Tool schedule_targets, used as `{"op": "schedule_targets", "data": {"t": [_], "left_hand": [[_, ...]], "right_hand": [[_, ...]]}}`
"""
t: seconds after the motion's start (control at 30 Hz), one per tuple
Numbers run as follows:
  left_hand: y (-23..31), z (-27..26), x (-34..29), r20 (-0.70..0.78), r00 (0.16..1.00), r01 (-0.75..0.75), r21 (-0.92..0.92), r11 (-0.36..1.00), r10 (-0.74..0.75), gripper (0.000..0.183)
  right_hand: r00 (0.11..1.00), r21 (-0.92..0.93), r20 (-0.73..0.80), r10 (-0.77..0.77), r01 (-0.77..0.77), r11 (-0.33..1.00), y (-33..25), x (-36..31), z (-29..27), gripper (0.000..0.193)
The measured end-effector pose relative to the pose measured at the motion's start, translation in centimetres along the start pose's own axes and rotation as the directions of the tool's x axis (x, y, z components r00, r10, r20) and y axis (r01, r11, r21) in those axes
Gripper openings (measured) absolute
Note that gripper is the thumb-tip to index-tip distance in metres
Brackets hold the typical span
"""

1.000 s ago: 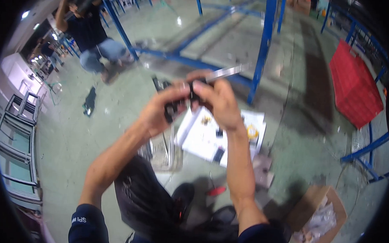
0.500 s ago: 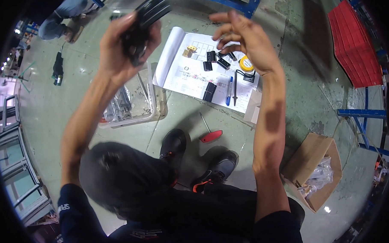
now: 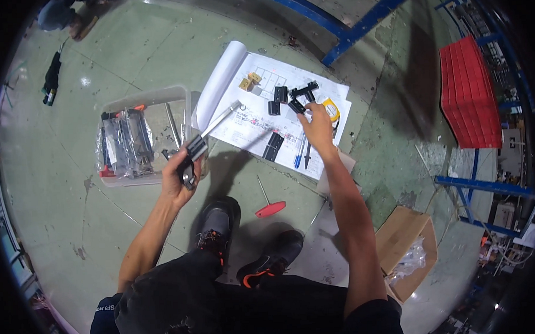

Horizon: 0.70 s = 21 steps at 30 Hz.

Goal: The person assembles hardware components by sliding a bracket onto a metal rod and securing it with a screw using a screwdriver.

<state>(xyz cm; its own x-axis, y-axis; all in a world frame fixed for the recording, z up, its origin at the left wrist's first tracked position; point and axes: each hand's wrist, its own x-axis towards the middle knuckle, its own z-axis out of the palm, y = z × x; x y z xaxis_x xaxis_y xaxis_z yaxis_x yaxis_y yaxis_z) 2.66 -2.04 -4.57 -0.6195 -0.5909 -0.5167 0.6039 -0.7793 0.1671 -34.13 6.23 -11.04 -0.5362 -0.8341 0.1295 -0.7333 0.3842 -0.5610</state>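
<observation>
My left hand (image 3: pixel 180 177) is closed round a black-and-silver metal fitting (image 3: pixel 196 147). A long, flat silver bar (image 3: pixel 220 119) points from the fitting over the paper sheets (image 3: pixel 231 136). Over the right part of the sheets, my right hand (image 3: pixel 318 129) has its thumb and fingertips at the end of a small black block (image 3: pixel 296 106), seemingly pinching it. Similar black blocks (image 3: pixel 281 94) lie close by, and a darker pair (image 3: pixel 272 146) rests lower on the paper. Beside my right fingers is a yellow tape measure (image 3: pixel 331 109).
Bagged parts and rods fill a clear plastic bin (image 3: pixel 189 105) at left. A red-handled T-shaped tool (image 3: pixel 271 209) lies before my shoes. Pens (image 3: pixel 300 153) and yellowish blocks (image 3: pixel 250 81) rest on the sheets. A cardboard box (image 3: pixel 404 221) stands at right, a blue frame (image 3: pixel 357 28) beyond.
Both hands have come down and nearer, the left still with the fitting, its long bar now showing. My right hand has moved from spread fingers in the air to the black blocks.
</observation>
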Motion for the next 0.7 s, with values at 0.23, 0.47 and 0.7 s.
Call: {"op": "schedule_targets", "data": {"t": [0.23,0.47,0.7], "left_hand": [[-1.0,-1.1,-0.6,-0.057,0.998,0.004,0.122,0.992,0.003,0.035],[0.0,-0.3,-0.3,-0.021,0.998,0.061,0.356,0.933,-0.057,0.036],[0.4,-0.3,-0.6,0.118,0.99,-0.012,0.621,0.783,-0.078,0.037]], "right_hand": [[0.991,-0.389,0.13,-0.021,0.071,0.919,-0.9,1.5,4.3,0.024],[0.87,0.487,0.444,0.215,-0.436,0.757,-2.2,1.3,-1.8,0.035],[0.545,0.409,0.831,0.107,-0.731,0.546,-10.2,-0.2,-13.4,0.038]]}}
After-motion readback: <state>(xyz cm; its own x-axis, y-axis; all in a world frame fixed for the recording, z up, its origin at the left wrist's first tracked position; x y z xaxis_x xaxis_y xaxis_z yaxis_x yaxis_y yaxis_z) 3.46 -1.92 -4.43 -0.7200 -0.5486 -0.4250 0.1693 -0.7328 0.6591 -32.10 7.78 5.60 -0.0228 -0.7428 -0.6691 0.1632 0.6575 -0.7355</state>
